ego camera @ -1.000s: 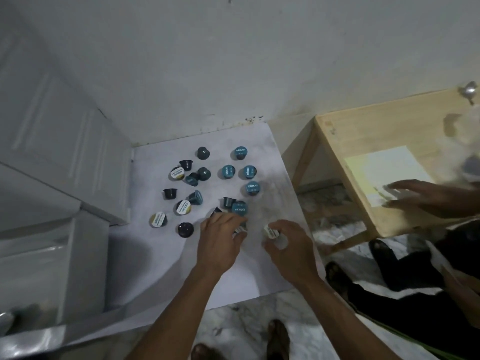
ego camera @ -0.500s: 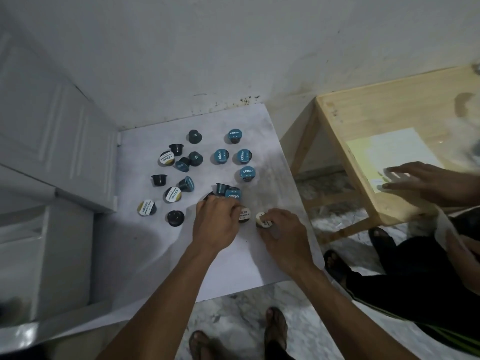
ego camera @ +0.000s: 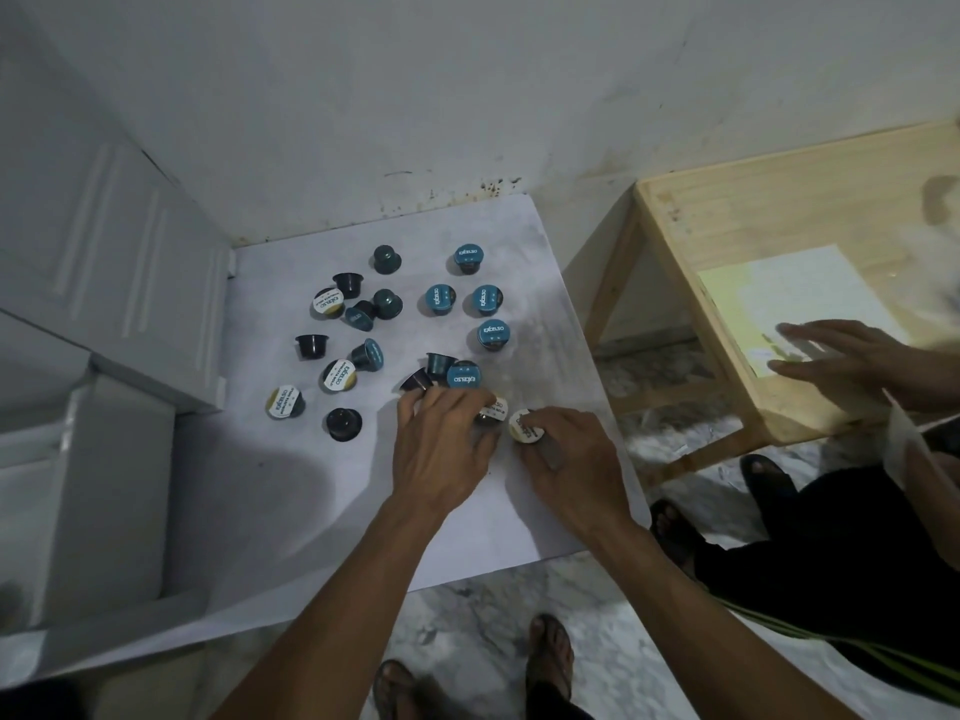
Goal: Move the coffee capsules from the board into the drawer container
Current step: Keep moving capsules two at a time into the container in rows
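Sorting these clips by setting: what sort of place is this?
Probably a corner of a home, at floor level: a white board lies against a stained wall, with marble-look floor, a white plastic drawer unit and a low wooden table.

You can read "EXCELSO" on the foil lids of the coffee capsules on the white board [ego camera: 260,485]. Clearest on the blue-lidded capsule [ego camera: 493,333] at the right and the blue-lidded one [ego camera: 469,255] at the far right. Same brand on the white-and-gold lid [ego camera: 283,402] at the near left. The smaller print on the white lids is too blurred to read.
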